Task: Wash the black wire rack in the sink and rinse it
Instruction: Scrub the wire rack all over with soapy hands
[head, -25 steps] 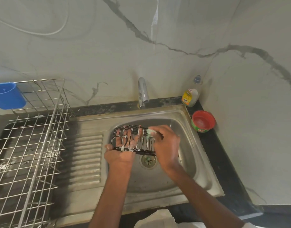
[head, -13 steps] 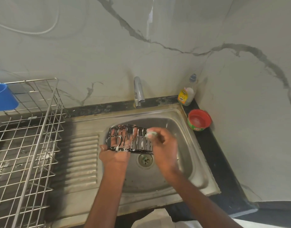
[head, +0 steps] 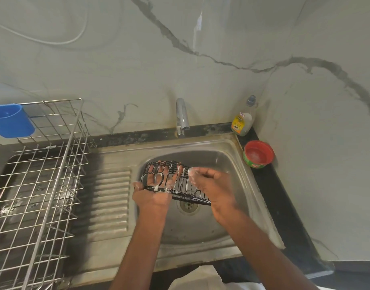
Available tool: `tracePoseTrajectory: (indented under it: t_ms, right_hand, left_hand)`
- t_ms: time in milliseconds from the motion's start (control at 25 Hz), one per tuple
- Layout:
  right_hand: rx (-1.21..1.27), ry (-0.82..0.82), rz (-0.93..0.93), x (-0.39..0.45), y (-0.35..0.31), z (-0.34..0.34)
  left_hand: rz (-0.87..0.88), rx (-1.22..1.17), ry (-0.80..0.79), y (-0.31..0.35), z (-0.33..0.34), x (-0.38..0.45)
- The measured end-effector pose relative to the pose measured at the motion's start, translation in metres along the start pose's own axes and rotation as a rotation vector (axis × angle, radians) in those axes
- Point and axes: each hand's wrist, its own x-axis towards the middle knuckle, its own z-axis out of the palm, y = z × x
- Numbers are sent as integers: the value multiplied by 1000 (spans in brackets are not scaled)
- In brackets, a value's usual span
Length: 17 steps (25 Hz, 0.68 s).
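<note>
A black wire rack [head: 181,185], streaked with white suds, hangs tilted over the steel sink [head: 238,185] above the drain. My left hand [head: 157,191] holds it from underneath at its left end, fingers showing through the wires and thumb over the near edge. My right hand [head: 211,185] is curled round a small sudsy scrubber [head: 191,171] and presses it on the rack's right half. The tap [head: 182,118] stands behind the sink; no water runs from it.
A steel dish-drying basket [head: 39,185] with a blue plastic cup holder [head: 10,120] fills the left counter. A dish-soap bottle [head: 243,118] and a red-lidded green tub [head: 258,154] stand at the sink's back right corner. The ribbed drainboard [head: 111,201] lies between basket and sink.
The right hand has shifted a little along the rack with the scrubber; the rack now tilts down more to the right. The left hand keeps its hold.
</note>
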Motion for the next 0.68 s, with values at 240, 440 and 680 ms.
tracePoseTrajectory:
  t_ms: [240, 440, 680]
  right_hand:
    - [-456, 77, -218, 1, 4, 7]
    - [-882, 82, -381, -1, 12, -4]
    - [-766, 124, -465, -8, 25, 1]
  left_hand:
    - [2, 8, 6, 0, 1, -3]
    - [-12, -7, 13, 1, -1, 0]
    - [14, -82, 29, 5, -1, 1]
